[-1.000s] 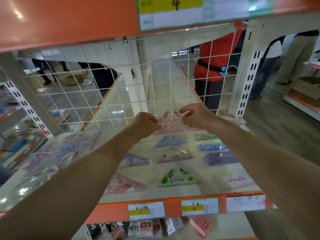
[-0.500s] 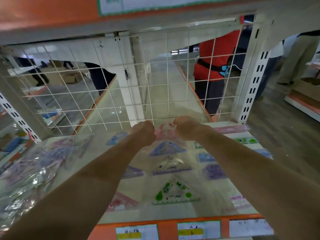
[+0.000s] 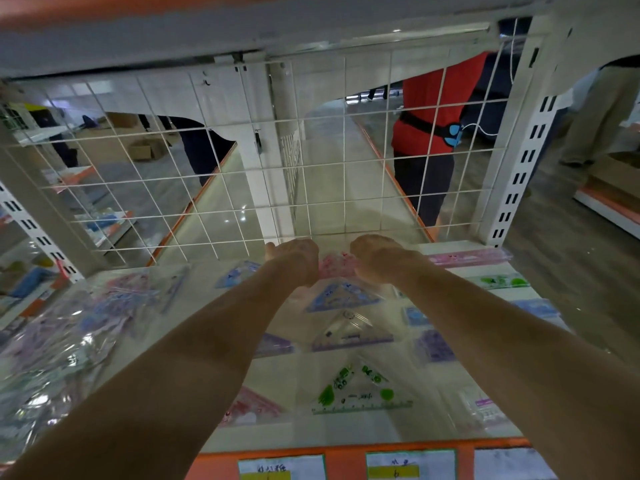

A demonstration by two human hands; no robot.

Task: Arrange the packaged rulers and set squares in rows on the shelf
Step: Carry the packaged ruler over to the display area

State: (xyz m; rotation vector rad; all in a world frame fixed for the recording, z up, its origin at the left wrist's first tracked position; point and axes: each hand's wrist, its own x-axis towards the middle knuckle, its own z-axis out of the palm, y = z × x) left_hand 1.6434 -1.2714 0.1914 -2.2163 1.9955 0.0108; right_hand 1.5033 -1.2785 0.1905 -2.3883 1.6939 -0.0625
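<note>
Two hands are working at the very back of the shelf [image 3: 346, 433], right up by the white wire grid [image 3: 277, 174]. The left hand [image 3: 294, 258] and the right hand [image 3: 375, 259] are both curling their fingers down onto the pink set square pack [image 3: 337, 266], one on each side, so it's being gripped from both ends. The fingertips are hiding under the knuckles, so I can't tell how exactly they're pinching it. The pack is sitting low over the shelf at the far end of the middle column; whether it's lying flat yet, can't tell either.

In front of it the column is running toward the camera: a blue set square pack [image 3: 341, 296] just beside the hands, then a clear set square pack [image 3: 349, 332] with a purple edge, then a green set square pack [image 3: 360, 389] nearest the front.

On the left side another blue pack [image 3: 237, 273] is peeking out beside the left forearm, a purple pack [image 3: 275, 344] is half hiding under that arm, and a pink pack [image 3: 252, 407] is lying near the front. On the right, ruler packs are lining up: a pink ruler pack [image 3: 467, 257] at the back, a green ruler pack [image 3: 502, 281] next, with bluish and purple ones nearer, all pretty blurry.

A messy heap of loose packs [image 3: 69, 334] is piling up far left. Price labels [image 3: 410, 467] are sticking on the orange front strip [image 3: 346, 459]. Somebody in a red vest [image 3: 436, 109] is standing behind the grid.
</note>
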